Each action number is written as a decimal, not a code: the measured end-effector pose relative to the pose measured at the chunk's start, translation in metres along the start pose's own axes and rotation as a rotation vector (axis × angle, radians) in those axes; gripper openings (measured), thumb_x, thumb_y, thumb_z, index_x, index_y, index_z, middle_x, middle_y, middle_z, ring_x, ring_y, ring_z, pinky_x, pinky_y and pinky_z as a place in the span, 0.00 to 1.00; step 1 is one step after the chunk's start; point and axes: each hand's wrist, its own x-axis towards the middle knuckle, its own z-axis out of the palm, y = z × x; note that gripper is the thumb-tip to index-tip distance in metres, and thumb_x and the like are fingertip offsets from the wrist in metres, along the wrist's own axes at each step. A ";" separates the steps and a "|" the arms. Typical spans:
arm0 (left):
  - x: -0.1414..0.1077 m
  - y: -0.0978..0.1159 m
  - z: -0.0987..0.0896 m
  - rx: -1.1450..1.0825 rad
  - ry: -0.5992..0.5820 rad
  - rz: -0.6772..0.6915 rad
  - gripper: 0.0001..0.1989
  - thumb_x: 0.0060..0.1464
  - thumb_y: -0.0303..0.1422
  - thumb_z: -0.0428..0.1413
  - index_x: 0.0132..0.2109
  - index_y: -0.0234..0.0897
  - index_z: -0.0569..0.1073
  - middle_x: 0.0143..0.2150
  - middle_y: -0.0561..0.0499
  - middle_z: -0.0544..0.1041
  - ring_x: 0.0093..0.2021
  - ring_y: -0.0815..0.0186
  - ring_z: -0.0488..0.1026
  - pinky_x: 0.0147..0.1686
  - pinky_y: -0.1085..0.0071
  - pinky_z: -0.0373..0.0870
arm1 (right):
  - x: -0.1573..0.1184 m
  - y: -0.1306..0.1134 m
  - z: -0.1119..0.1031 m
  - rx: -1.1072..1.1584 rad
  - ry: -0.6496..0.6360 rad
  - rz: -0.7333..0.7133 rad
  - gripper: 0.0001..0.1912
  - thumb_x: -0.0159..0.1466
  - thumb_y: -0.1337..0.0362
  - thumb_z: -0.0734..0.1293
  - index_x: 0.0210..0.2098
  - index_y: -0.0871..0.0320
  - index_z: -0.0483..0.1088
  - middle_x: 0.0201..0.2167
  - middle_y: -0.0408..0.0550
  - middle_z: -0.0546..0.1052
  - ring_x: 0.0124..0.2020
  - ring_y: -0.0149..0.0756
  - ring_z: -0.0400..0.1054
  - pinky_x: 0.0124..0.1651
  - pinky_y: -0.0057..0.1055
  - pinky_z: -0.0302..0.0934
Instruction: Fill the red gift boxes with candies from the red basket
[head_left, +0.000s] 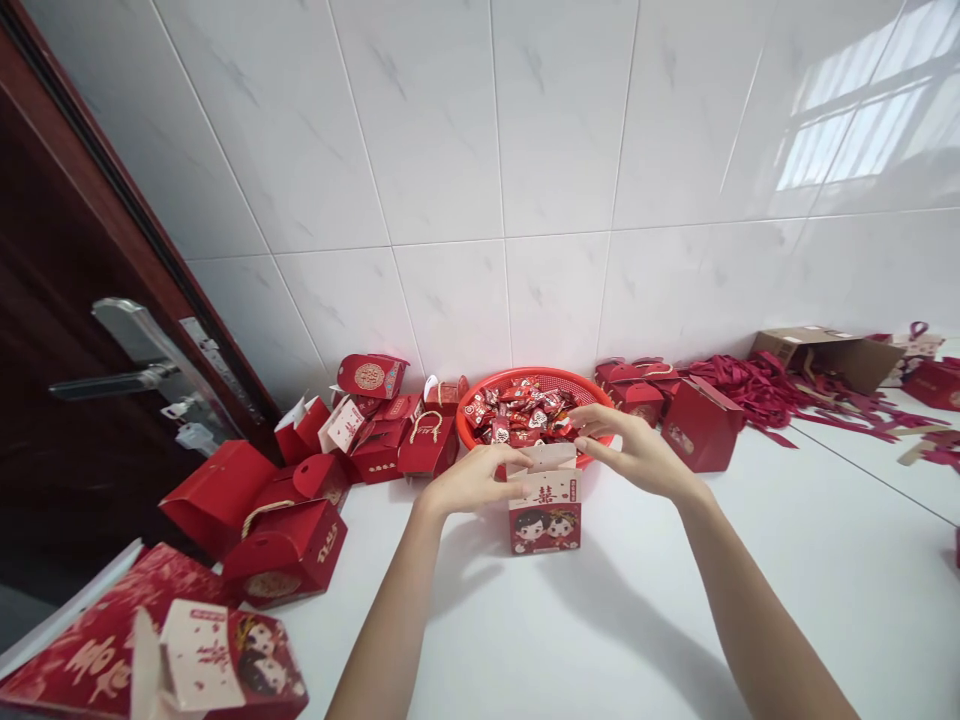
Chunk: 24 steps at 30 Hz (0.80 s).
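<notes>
A small red and cream gift box (545, 525), printed with two cartoon figures, stands upright on the white table in front of me with its top flaps raised. My left hand (472, 478) is at its upper left side, fingers and thumb closed around the edge of a flap. Beyond the box sits a red plastic basket (471, 385) full of wrapped candies (525, 412). My right hand (637, 448) is open just right of the box, its fingers apart and reaching over the basket's near right rim. I see nothing in it.
Several red gift boxes (292, 550) line the table's left side, below a door handle (112, 380). A taller red box (701, 425), dark red ribbons (750, 390) and an open cardboard box (847, 360) are at right. A tiled wall (450, 180) rises behind.
</notes>
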 end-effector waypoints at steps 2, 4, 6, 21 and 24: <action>0.001 0.004 0.002 0.014 -0.016 0.046 0.21 0.54 0.34 0.59 0.55 0.40 0.76 0.56 0.46 0.78 0.55 0.55 0.74 0.54 0.63 0.69 | -0.012 0.011 0.005 -0.011 -0.035 0.031 0.19 0.65 0.52 0.66 0.52 0.53 0.71 0.51 0.53 0.77 0.51 0.46 0.73 0.52 0.45 0.71; 0.003 0.007 0.005 0.016 -0.001 0.087 0.24 0.54 0.29 0.55 0.59 0.42 0.74 0.59 0.48 0.76 0.58 0.56 0.72 0.57 0.62 0.67 | -0.026 0.022 0.012 0.030 -0.051 0.064 0.23 0.66 0.50 0.65 0.56 0.53 0.68 0.52 0.54 0.76 0.51 0.46 0.72 0.52 0.46 0.71; 0.006 0.008 0.011 0.026 0.026 0.117 0.30 0.53 0.26 0.53 0.63 0.45 0.69 0.62 0.49 0.73 0.61 0.56 0.70 0.60 0.61 0.65 | -0.039 0.033 0.020 0.117 -0.043 0.103 0.25 0.66 0.49 0.65 0.59 0.53 0.65 0.51 0.54 0.76 0.51 0.45 0.73 0.52 0.46 0.71; 0.015 0.011 0.036 0.070 0.054 0.067 0.06 0.51 0.27 0.51 0.36 0.39 0.72 0.33 0.55 0.75 0.33 0.65 0.69 0.34 0.72 0.64 | -0.054 0.061 0.058 0.334 0.304 0.211 0.24 0.61 0.41 0.67 0.31 0.58 0.72 0.29 0.48 0.77 0.31 0.38 0.70 0.36 0.33 0.66; 0.012 0.013 0.040 0.078 0.066 0.070 0.08 0.51 0.30 0.55 0.39 0.40 0.75 0.39 0.53 0.78 0.40 0.61 0.73 0.43 0.68 0.68 | -0.057 0.060 0.053 0.235 0.310 0.152 0.22 0.63 0.43 0.66 0.30 0.57 0.72 0.27 0.47 0.75 0.28 0.36 0.67 0.34 0.32 0.65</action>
